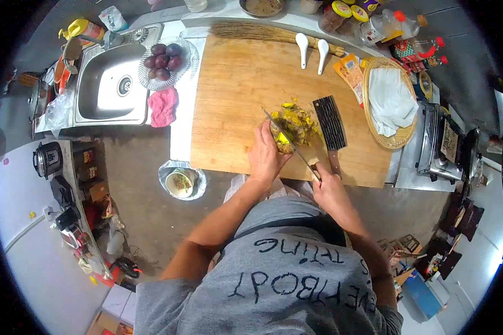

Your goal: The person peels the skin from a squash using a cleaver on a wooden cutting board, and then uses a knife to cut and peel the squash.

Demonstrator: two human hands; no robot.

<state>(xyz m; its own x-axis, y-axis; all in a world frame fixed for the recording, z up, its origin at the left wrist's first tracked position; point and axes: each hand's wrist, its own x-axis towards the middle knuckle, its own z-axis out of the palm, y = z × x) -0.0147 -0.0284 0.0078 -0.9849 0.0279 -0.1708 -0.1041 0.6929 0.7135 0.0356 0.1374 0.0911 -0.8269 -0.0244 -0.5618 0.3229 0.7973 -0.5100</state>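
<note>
In the head view my right hand (328,185) is closed round the handle of a knife (303,156), whose thin blade slants up and left across the board. My left hand (265,151) is beside the blade, its fingers curled against a heap of chopped yellow-green vegetable (297,124). The blade lies over the near side of that heap and hides part of it. Small scraps are scattered round the pile on the wooden cutting board (229,84). Just right of the heap lies a dark cleaver (330,121) with a wooden handle towards me.
Two white spoons (322,56), a straw whisk broom (251,33) and an orange packet (349,75) lie along the back. A cloth-covered basket (394,103) and gas stove (439,145) stand right. Left are a sink (103,84), plum bowl (165,61), pink cloth (162,107) and lined bin (180,183).
</note>
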